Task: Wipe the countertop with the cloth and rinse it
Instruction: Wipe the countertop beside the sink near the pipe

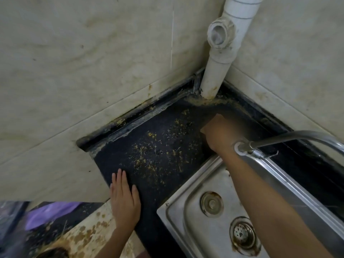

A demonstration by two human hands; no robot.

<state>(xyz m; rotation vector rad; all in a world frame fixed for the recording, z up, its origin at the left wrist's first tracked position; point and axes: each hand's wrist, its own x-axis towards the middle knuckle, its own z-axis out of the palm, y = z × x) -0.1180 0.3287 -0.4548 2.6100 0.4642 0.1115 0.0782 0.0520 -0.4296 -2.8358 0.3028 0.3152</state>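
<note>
1. Left hand [125, 199] lies flat on the dark bench [119, 157], fingers straight.
2. Right hand [218, 135] is a blur near the corner pipe [214, 77]; grip unclear.
3. Can't spot the cloth; yellow crumbs [158, 153] lie between both hands.

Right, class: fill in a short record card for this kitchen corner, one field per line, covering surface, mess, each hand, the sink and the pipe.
surface: dark countertop in a tiled corner
mess: yellowish crumbs scattered across it, thicker at the pipe's base
left hand: flat on the countertop's front edge, fingers straight
right hand: reaching toward the corner, blurred; a cloth cannot be made out
sink: steel, to the right, two drain openings showing
tap: spout over the right forearm
pipe: white, upright in the corner
</note>
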